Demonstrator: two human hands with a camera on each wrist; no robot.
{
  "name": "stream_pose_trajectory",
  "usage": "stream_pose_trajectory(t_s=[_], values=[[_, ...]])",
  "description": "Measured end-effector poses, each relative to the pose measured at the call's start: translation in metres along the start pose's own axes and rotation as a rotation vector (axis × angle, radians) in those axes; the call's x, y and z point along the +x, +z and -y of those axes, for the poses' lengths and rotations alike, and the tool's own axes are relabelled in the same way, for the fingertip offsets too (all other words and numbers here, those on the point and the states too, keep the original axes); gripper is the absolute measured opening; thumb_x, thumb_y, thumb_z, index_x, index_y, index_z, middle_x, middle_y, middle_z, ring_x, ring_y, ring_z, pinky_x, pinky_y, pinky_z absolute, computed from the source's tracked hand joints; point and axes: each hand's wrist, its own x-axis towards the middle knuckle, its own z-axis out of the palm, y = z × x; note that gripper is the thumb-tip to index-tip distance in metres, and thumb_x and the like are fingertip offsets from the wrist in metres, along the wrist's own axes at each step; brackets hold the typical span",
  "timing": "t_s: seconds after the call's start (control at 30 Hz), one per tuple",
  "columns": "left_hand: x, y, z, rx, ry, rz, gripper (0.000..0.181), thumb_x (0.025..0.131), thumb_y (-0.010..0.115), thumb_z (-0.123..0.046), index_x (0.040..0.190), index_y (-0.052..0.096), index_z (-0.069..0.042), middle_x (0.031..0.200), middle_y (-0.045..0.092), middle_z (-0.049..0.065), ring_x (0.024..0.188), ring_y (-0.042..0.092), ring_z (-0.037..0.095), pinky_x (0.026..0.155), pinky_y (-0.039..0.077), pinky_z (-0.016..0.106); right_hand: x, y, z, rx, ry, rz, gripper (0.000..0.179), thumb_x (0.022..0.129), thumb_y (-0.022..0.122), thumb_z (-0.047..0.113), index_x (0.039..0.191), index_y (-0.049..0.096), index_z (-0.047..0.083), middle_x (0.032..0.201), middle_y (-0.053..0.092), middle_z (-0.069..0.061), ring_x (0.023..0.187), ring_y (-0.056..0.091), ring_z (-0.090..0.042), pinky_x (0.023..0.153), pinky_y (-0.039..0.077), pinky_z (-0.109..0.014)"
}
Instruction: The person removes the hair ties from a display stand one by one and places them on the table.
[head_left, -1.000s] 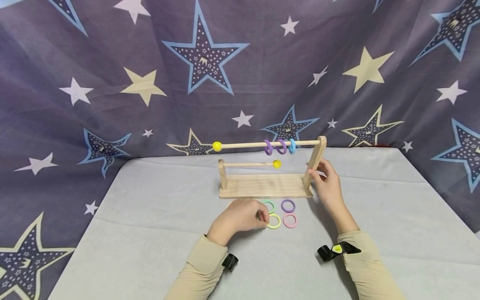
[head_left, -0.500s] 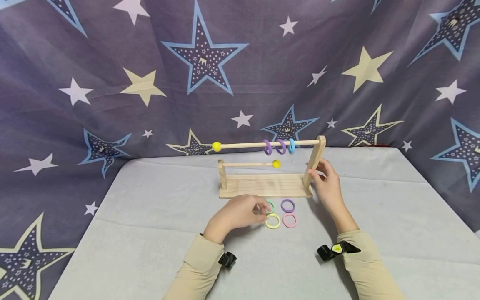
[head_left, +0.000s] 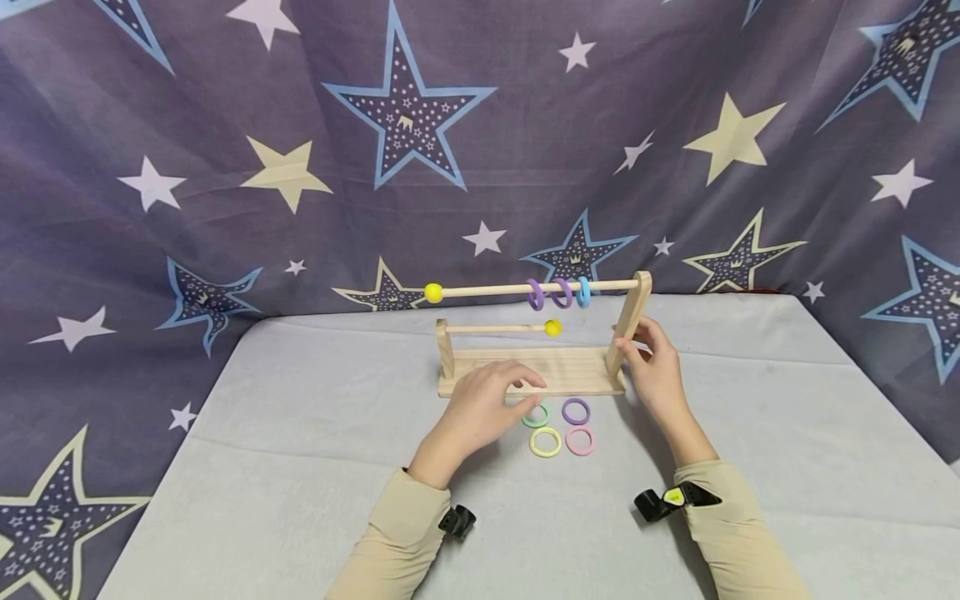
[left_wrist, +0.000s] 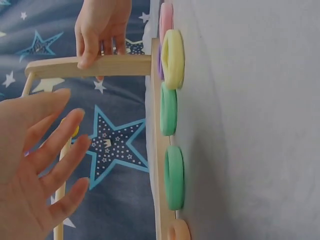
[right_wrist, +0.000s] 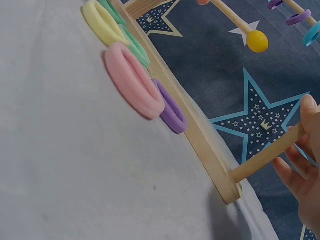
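My left hand [head_left: 489, 407] hovers over the front of the wooden stand's base [head_left: 570, 372] and the rings, fingers spread and holding nothing. Just below its thumb lies a green ring [head_left: 536, 415], with a yellow ring [head_left: 545, 442], a pink ring [head_left: 580, 440] and a purple ring [head_left: 576, 411] around it. The left wrist view adds another green ring [left_wrist: 174, 178] and an orange ring [left_wrist: 178, 231], both hidden by the hand in the head view. My right hand [head_left: 660, 375] grips the stand's tall right post [head_left: 631, 321] between thumb and fingers.
Two purple rings [head_left: 536, 295] and a blue ring [head_left: 584, 292] hang on the upper rod, which ends in a yellow ball [head_left: 433, 292]. The lower rod [head_left: 495, 328] comes from the short left post [head_left: 446, 348]. Behind the table [head_left: 757, 417] hangs a star-patterned cloth [head_left: 480, 200].
My left hand has let go of the yellow ring, which now lies flat, and has risen away toward the stand with its fingers spreading. My right hand stays on the post.
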Motion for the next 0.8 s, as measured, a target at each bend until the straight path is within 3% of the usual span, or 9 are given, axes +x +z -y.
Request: stream_pose_trajectory(t_s=[0.17,0.33,0.8], values=[[0.002,0.000,-0.002,0.012,-0.001,-0.120,0.019,0.088,0.076,-0.026,0.107,0.073,-0.025,0.108,0.070,-0.010,0.102,0.063,0.012,0.089,0.048,0.035,0.000,0.000,0.000,-0.003,0.014,0.004,0.039,0.097,0.061,0.002,0.132,0.050,-0.010,0.119,0.062,-0.029,0.099,0.053,0.000,0.084,0.043,-0.013],[0.003,0.001,-0.003,-0.015,-0.030,-0.218,0.019,0.087,0.077,-0.025,0.106,0.074,-0.023,0.101,0.070,-0.008,0.095,0.063,0.012,0.079,0.050,0.033,0.001,0.001,-0.002,0.011,0.005,0.003,0.040,0.096,0.062,0.000,0.132,0.050,-0.011,0.119,0.062,-0.029,0.099,0.053,0.001,0.082,0.044,-0.012],[0.006,-0.001,-0.014,-0.141,-0.142,-0.372,0.019,0.089,0.075,-0.023,0.108,0.073,-0.022,0.106,0.070,-0.006,0.096,0.064,0.013,0.078,0.049,0.037,0.001,0.001,-0.002,0.029,-0.016,-0.004,0.038,0.095,0.062,-0.001,0.130,0.051,-0.013,0.117,0.062,-0.031,0.097,0.054,0.002,0.082,0.044,-0.011]])
